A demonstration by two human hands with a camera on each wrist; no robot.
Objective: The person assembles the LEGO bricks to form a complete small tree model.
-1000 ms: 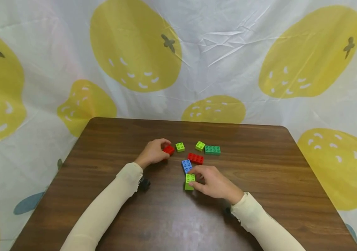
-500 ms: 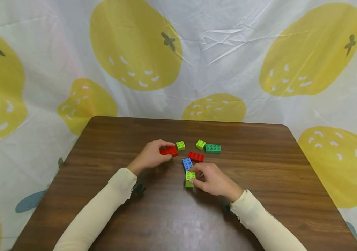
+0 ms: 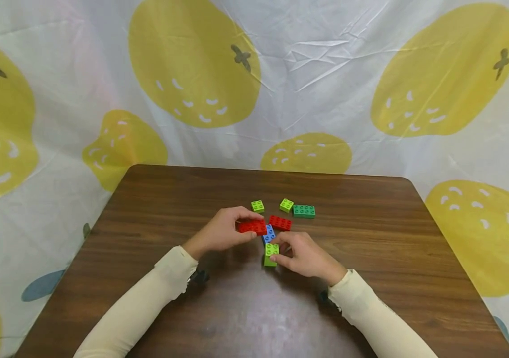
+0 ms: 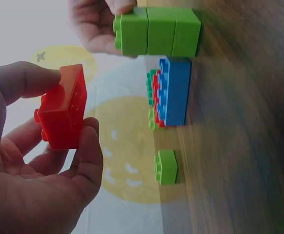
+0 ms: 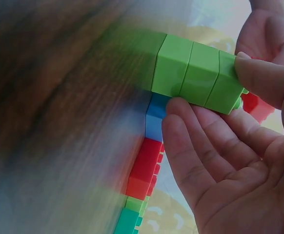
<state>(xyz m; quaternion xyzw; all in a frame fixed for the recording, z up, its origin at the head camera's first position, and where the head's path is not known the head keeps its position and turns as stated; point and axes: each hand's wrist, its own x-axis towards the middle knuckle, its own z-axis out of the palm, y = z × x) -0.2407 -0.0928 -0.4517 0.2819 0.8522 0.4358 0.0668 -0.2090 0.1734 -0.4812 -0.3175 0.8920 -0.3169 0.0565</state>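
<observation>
Fingers of the left hand (image 3: 221, 230), parted only by a red brick (image 3: 253, 227), pinch it by its sides above the tabletop (image 3: 370, 223), perhaps keeping its top uncovered. Those of the right hand (image 3: 305, 255) pinch a green stack (image 3: 270, 258), seemingly steadying it upright beside a blue brick (image 3: 268, 234).

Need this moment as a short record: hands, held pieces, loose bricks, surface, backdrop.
left_hand: left hand pinches a red brick, held off the table
right_hand: right hand grips a lime stack
stack: three bricks high, upright
loose_blue: blue brick, just beyond the stack; contact unclear
loose_red: second red brick, beyond the blue one
loose_lime: two small bricks, left one and right one in head view
loose_green: green brick, beside the right lime one
surface: brown wood-grain table
backdrop: white cloth, yellow fruit print
</observation>
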